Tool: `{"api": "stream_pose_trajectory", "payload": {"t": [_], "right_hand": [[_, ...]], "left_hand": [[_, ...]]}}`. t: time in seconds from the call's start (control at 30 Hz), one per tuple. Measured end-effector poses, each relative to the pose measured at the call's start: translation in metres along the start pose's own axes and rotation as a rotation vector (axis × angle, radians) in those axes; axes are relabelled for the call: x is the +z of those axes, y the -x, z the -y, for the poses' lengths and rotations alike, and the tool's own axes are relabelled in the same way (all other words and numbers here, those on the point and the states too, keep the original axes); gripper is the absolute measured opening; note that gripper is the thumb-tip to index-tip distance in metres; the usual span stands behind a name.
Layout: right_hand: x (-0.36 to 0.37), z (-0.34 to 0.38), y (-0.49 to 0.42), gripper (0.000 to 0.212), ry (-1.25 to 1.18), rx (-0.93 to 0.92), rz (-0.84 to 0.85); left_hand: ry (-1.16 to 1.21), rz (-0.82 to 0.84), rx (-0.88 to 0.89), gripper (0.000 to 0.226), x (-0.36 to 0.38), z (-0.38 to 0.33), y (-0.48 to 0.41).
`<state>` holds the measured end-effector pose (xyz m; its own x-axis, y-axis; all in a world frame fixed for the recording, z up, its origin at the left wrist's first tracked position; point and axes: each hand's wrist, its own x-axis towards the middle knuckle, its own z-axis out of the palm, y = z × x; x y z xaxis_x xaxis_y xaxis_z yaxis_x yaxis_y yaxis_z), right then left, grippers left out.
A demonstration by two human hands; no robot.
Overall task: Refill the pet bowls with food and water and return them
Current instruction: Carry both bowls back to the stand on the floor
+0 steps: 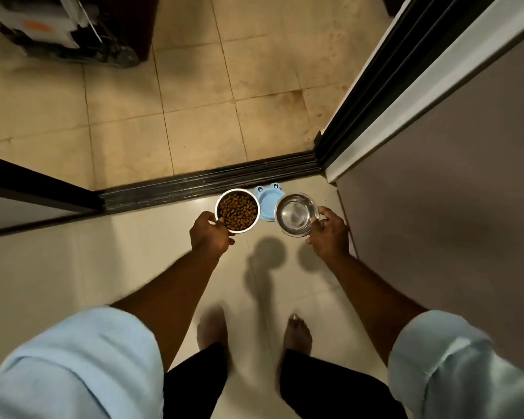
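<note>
Mid-frame, left hand [210,237] gripped a round steel kibble bowl [237,210]; right hand [328,234] pinched a shiny, possibly water-filled bowl [296,214].

Blue stand [266,204] mostly hidden bhd kibble bowl [237,210].

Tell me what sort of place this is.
Probably a home, at a doorway onto a tiled balcony or utility area. A dark sliding-door track crosses the tiled floor, a blue pet bowl stand sits beside it, and the person's feet are bare.
</note>
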<state>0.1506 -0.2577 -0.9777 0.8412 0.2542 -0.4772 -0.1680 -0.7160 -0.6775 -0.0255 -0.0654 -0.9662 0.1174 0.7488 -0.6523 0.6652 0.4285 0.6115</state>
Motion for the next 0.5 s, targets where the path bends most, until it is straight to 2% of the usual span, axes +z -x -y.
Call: {"api": "stream_pose_trajectory", "payload": {"t": [0.17, 0.5], "right_hand": [[0.053, -0.048, -0.049, 0.036, 0.048, 0.003, 0.026], [0.136, -0.101, -0.127, 0.031, 0.077, -0.033, 0.048]], "left_hand": [[0.037, -0.003, -0.070, 0.009, 0.027, 0.044, -0.053], [0.011, -0.024, -0.008, 0.008, 0.079, 0.101, -0.143]]}}
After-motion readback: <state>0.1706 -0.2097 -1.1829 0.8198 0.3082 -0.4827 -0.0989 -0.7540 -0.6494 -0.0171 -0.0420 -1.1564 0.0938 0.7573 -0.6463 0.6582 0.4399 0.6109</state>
